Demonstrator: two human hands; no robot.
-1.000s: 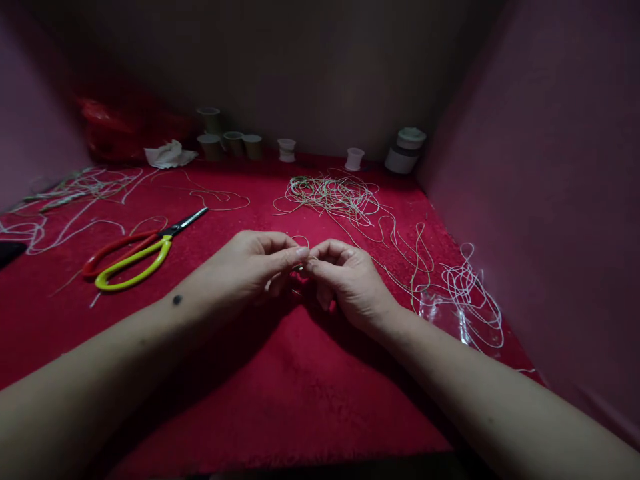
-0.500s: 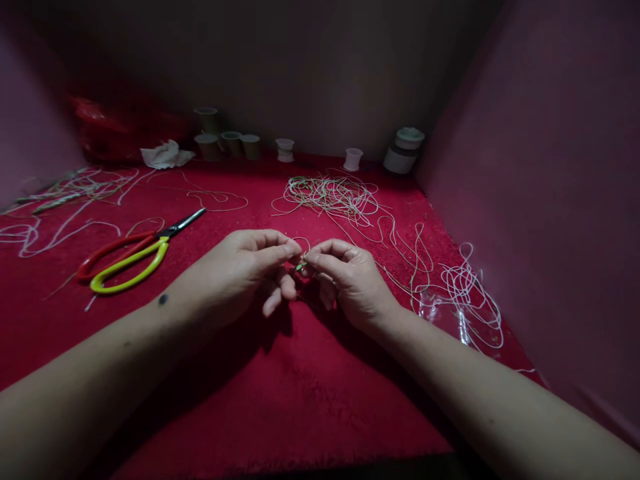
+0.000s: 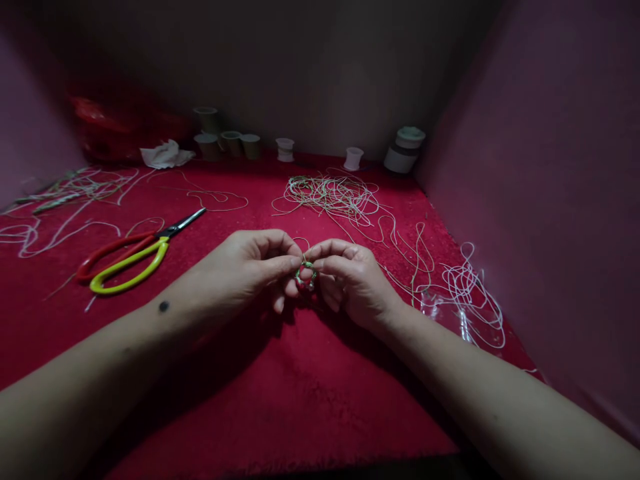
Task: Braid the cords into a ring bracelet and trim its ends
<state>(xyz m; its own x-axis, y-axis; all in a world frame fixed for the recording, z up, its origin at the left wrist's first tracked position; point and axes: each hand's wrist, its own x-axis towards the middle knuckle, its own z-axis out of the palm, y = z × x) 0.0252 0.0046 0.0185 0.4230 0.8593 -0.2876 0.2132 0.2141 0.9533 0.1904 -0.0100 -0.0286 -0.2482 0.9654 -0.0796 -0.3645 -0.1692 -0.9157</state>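
Between my hands, above the red cloth [image 3: 310, 387], is a small ring of braided green and white cord [image 3: 308, 265]. My left hand [image 3: 255, 270] pinches it at its upper left, thumb against forefinger. My right hand [image 3: 353, 277] pinches the opposite side in the same way. A thin loop of cord arches up above the fingertips. The lower part of the ring hangs in front of the left fingers, with something small and pale at its bottom that I cannot make out. Scissors [image 3: 145, 253] with one red and one yellow handle lie left of my left hand.
A tangle of green and white cord [image 3: 330, 195] lies beyond my hands. White cord [image 3: 470, 293] and a clear plastic bag [image 3: 447, 317] are at right, more cord [image 3: 75, 190] at left. Spools [image 3: 251, 147], crumpled tissue [image 3: 167, 155], a red bag [image 3: 110, 123] and a lidded jar [image 3: 403, 150] line the back.
The braided ring has turned and now shows as a rounded loop below my fingertips, where before only a bit of green was visible. Both hands stay in place, with slightly shifted fingers.
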